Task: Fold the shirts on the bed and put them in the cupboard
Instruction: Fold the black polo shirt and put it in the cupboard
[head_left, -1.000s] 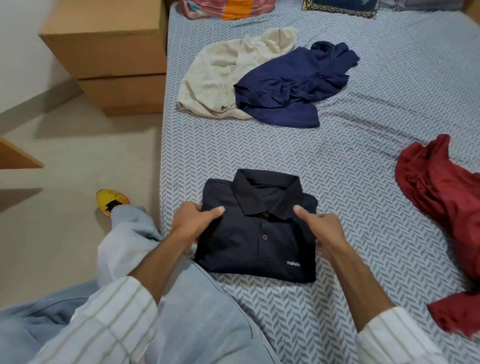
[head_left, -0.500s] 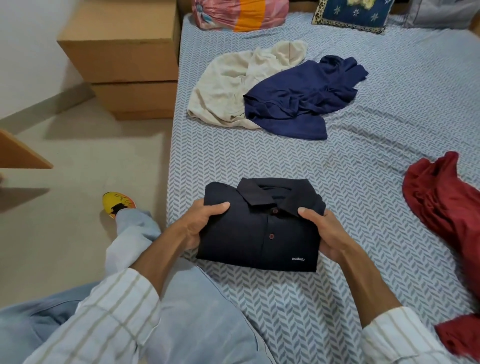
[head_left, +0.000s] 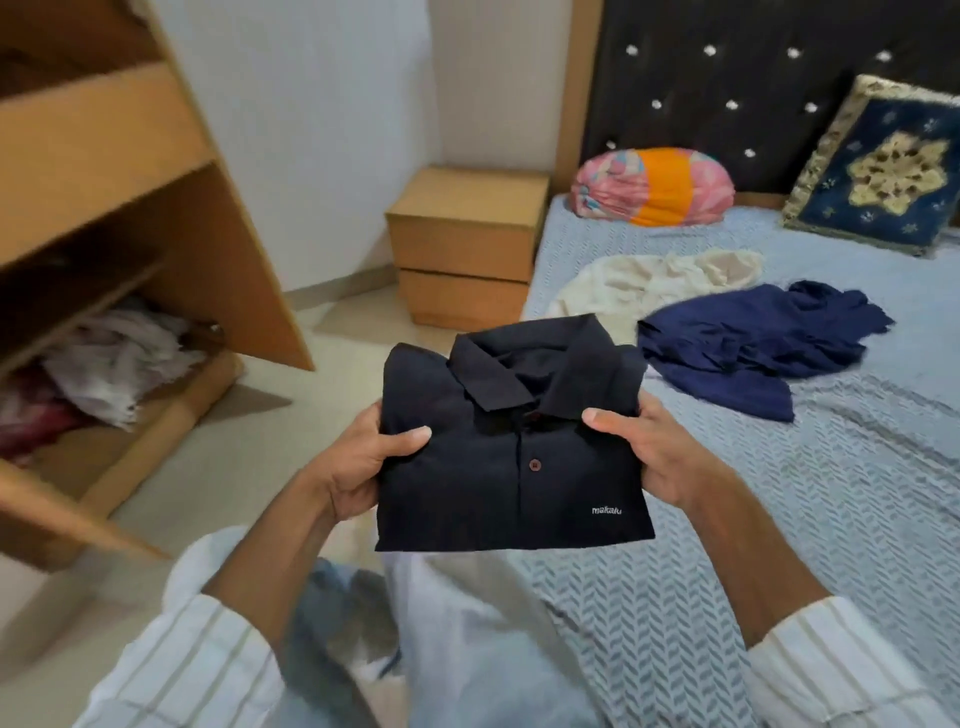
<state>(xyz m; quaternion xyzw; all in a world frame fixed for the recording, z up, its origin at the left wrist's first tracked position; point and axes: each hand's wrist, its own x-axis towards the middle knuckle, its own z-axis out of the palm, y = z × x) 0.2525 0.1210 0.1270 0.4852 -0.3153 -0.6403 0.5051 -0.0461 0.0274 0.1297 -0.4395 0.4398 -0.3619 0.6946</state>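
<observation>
The bed (head_left: 779, 519) is taking up the right side, and the cupboard (head_left: 130, 218) is standing open on the left with crumpled clothes (head_left: 114, 358) already lying on a low shelf. Two unfolded shirts, a cream one (head_left: 649, 283) and a navy one (head_left: 753, 343), are sitting near the bed's left edge, well apart from the hands. The folded black polo (head_left: 514, 447) is being held up off the bed, roughly over its near left corner. Left hand (head_left: 358, 467) and right hand (head_left: 660, 452) are both gripping its side edges, thumbs on top, fingers curled underneath. I'd guess it's light and floppy, so supporting both sides should be keeping the folds from sagging open.
</observation>
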